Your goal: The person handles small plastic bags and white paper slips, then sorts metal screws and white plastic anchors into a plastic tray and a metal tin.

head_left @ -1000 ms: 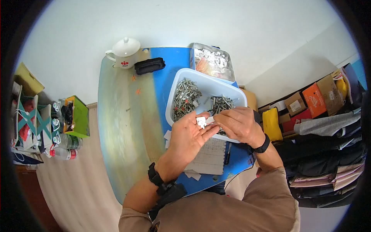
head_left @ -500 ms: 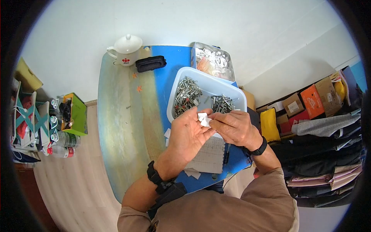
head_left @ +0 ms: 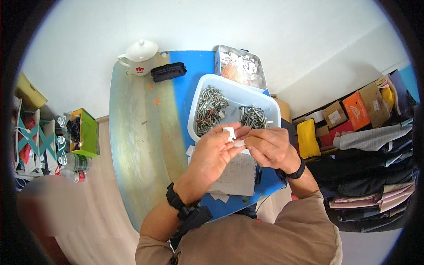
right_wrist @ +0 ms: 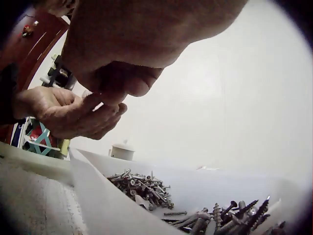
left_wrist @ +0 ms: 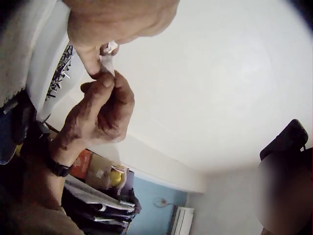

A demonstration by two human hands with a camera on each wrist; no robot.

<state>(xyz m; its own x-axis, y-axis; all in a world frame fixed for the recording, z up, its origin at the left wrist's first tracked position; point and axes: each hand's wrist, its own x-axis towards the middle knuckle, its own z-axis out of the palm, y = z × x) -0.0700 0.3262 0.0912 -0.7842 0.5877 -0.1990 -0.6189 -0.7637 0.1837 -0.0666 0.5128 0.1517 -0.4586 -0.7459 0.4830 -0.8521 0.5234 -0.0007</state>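
Note:
In the head view my left hand (head_left: 211,155), palm turned up, holds a crumpled scrap of white paper (head_left: 230,133) between thumb and fingers. My right hand (head_left: 273,148) pinches a white paper strip (head_left: 239,143) right beside it, fingertips close to the left fingers. The left wrist view shows the right thumb and forefinger gripping the pale paper (left_wrist: 107,63) below my left hand (left_wrist: 122,17). Both hands are over the near edge of a light-blue plastic tub (head_left: 191,119). In it lie a heap of silver screws (head_left: 211,106) and a second pile of darker screws (head_left: 252,117).
Behind the tub a metal tin (head_left: 217,66) holds white paper bits. A notebook (head_left: 236,176) lies under the hands. A lidded white mug (head_left: 140,57) and a black case (head_left: 168,71) stand at the back left. Shelves with boxes and clothes (head_left: 371,176) are at right.
My right fingers have shifted the white paper strip slightly against the left fingers, parting it from the crumpled scrap. The left hand is now tilted a little more closed around its scrap.

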